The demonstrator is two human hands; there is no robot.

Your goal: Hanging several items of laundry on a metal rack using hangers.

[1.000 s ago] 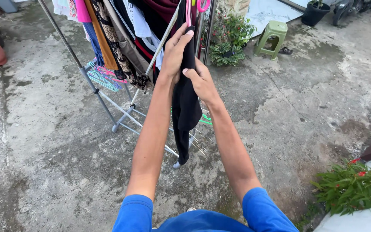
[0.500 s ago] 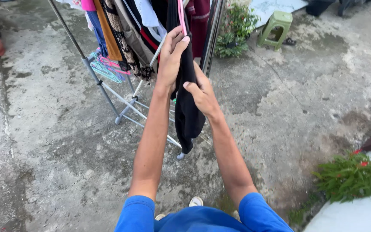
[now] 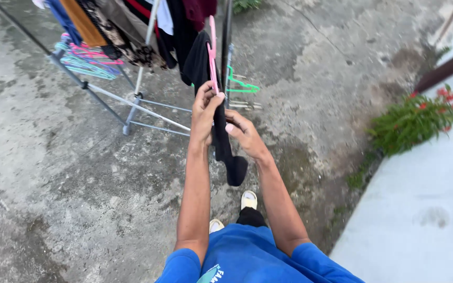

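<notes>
A black garment (image 3: 225, 149) hangs on a pink hanger (image 3: 212, 52) in front of me. My left hand (image 3: 204, 112) pinches the garment's edge just below the hanger, its fingertips touching the pink plastic. My right hand (image 3: 243, 133) grips the cloth from the other side, a little lower. The garment's lower end dangles above my feet. Behind it stands a metal clothes rack (image 3: 132, 105) with several hung clothes (image 3: 127, 26).
Loose teal and pink hangers (image 3: 87, 57) lie on the rack's lower bars, and a green hanger (image 3: 242, 84) hangs by the pole. A red-flowered plant (image 3: 420, 112) grows at the right beside a pale raised ledge (image 3: 425, 209). Rough concrete floor (image 3: 53, 173) lies all around.
The view has tilted down and turned; my shoes now show. Both hands have slid lower on the black garment, still holding it below the pink hanger.
</notes>
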